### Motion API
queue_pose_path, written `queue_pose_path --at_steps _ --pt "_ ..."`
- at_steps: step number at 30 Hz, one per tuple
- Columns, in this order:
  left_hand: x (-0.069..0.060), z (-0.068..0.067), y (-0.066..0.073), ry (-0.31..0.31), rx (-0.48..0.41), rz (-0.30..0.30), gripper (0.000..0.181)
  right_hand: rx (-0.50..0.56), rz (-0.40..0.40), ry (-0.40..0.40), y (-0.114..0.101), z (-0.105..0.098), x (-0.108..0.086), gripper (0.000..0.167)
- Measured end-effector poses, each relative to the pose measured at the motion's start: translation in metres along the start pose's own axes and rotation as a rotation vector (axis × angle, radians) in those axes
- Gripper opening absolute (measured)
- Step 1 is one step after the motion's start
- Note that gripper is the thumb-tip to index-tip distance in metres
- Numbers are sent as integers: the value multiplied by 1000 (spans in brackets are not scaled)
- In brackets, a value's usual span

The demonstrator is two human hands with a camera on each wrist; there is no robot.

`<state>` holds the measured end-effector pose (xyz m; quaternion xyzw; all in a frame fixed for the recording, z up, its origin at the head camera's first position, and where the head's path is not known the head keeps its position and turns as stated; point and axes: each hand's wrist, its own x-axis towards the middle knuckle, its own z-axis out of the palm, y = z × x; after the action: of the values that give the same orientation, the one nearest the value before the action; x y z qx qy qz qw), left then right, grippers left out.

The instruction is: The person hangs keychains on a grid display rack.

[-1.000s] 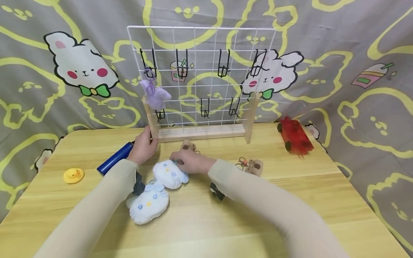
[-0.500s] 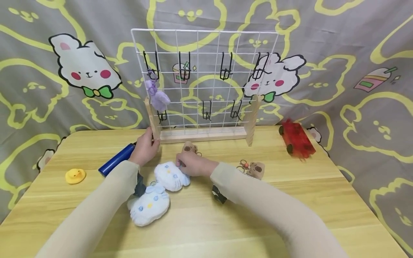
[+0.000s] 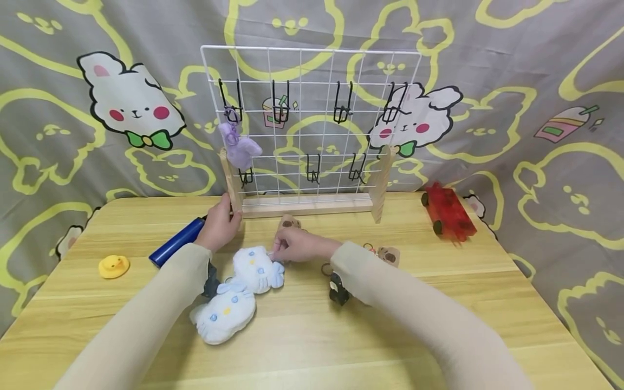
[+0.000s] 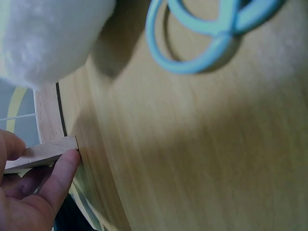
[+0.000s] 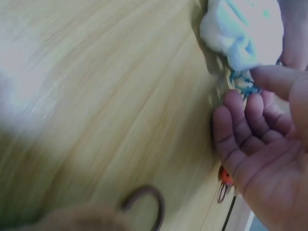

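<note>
Tabletop edges (image 3: 146, 199) — white plushes (image 3: 254, 270) well inside

The farther plush head (image 3: 258, 269) and the nearer plush head (image 3: 226, 314) are white, with blue eyes, yellow noses and pale blue bows. The hanging plush (image 3: 242, 153) is lilac, the wire grid (image 3: 310, 50) white, the toy car (image 3: 450, 212) red. The grey cloth (image 3: 492, 51), patterned in yellow, shows green-bowed white rabbits (image 3: 134, 105).
</note>
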<state>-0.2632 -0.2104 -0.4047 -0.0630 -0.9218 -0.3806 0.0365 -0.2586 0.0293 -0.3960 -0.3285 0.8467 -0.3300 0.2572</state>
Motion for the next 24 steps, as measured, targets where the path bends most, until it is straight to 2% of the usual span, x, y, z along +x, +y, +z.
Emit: queue_pose_path --at_steps 9,15,21,24 --pt "0 0 0 -3 -7 7 50 239 -32 12 11 -7 -15 15" --pt "1 -1 -2 -6 -21 24 51 451 -33 36 15 -7 -19 21" --pt "3 -1 -3 -12 -32 13 51 565 -40 72 15 -6 -20 23" --pt "4 -1 -4 -18 -28 8 51 654 -43 92 15 -6 -21 24"
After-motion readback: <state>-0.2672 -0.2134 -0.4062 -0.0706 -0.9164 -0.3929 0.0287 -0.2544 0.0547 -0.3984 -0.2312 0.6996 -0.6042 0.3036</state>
